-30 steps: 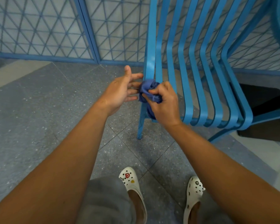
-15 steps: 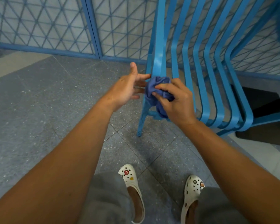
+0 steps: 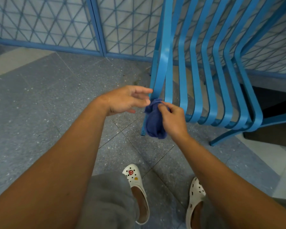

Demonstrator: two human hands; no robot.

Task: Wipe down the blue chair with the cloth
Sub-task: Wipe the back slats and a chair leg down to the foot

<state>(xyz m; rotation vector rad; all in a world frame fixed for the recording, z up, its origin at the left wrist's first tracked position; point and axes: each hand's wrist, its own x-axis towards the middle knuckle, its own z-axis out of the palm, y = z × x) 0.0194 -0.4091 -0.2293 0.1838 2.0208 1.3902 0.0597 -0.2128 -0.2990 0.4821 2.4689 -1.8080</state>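
Dropping lower against the chair since half a second ago, the crumpled dark-blue cloth (image 3: 154, 120) is now hanging as a loose bundle beside the front leg instead of being bunched on the slat. Right hand (image 3: 172, 119) is pinching the cloth's upper folds between thumb and curled fingers; left hand (image 3: 128, 100) is hovering just beside it, fingers loosely spread, holding nothing. Cloth: soft, light, limp fabric, likely slipping out of shape unless gathered into a firm pad, best gripped around its bunched middle. Blue slatted metal chair (image 3: 195, 66): smooth, glossy, rigid curved strips, standing on the grey speckled tile floor (image 3: 48, 100) before a pale lattice-patterned wall panel (image 3: 45, 20). White perforated clogs (image 3: 136, 182) are showing below.
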